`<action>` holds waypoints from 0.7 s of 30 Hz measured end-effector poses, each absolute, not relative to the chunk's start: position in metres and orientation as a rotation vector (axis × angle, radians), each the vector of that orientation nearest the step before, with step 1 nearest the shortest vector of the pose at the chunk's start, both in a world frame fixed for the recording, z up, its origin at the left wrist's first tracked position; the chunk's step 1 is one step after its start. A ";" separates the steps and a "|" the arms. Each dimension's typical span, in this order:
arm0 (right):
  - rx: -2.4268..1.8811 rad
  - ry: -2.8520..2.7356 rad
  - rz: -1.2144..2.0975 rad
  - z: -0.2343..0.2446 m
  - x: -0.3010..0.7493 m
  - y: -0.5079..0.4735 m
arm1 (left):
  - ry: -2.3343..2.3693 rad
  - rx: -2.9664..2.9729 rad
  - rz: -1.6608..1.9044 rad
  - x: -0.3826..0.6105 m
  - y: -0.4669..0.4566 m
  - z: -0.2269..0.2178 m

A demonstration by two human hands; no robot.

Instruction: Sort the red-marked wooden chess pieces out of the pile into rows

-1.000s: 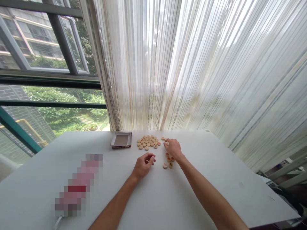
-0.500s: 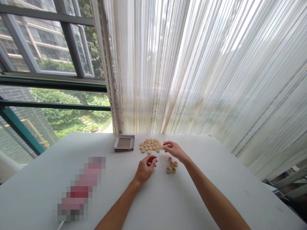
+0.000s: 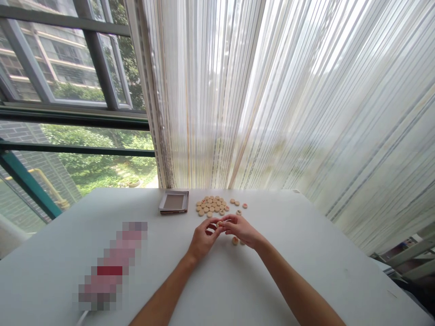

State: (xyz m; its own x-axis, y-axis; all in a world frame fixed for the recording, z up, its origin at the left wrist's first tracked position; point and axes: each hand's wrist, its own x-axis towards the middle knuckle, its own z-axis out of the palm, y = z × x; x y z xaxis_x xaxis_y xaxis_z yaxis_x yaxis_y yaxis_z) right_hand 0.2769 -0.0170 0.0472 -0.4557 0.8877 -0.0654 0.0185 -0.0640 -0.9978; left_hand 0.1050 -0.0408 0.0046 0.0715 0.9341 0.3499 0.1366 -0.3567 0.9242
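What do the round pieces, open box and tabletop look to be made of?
Round pieces: likely wood, smooth-looking; pale tan, some with red or dark markings. Plastic can't be ruled out.
Open box: probably cardboard; thin straight walls, pale rim, brownish side. Finish unclear.
Tabletop: perhaps laminate or painted board; even white, soft sheen, no visible grain.

Left hand (image 3: 203,239): fingertips pinch a round piece (image 3: 220,224) with a red mark
Right hand (image 3: 245,230): fingertips on that same piece
Big bunch (image 3: 211,206): lots of round wooden bits, close together
Near right wrist: two more bits, one partly hidden
Box (image 3: 174,202): left of the bunch, on the white table (image 3: 299,262)
Curtain (image 3: 272,99): stripy, behind the table
Pink thing (image 3: 113,260): too blurry to tell
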 end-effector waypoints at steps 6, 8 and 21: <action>-1.234 -1.894 0.909 0.046 0.279 -0.011 | 1.062 1.484 1.364 0.105 -0.036 -0.002; -1.303 -1.882 0.754 0.047 0.290 0.001 | 1.070 1.415 1.377 0.105 -0.035 -0.005; -1.562 -2.057 0.426 0.026 0.342 0.054 | 1.019 1.250 1.434 0.104 -0.028 -0.008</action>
State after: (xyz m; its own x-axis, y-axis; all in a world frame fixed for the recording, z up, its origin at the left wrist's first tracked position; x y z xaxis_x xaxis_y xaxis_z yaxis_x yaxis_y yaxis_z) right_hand 0.3424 0.0543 0.0260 -0.2019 0.9562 0.2118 0.7935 0.2865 -0.5369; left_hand 0.1044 -0.0282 -0.0083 -0.0326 0.9783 0.2047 -0.1278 -0.2072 0.9699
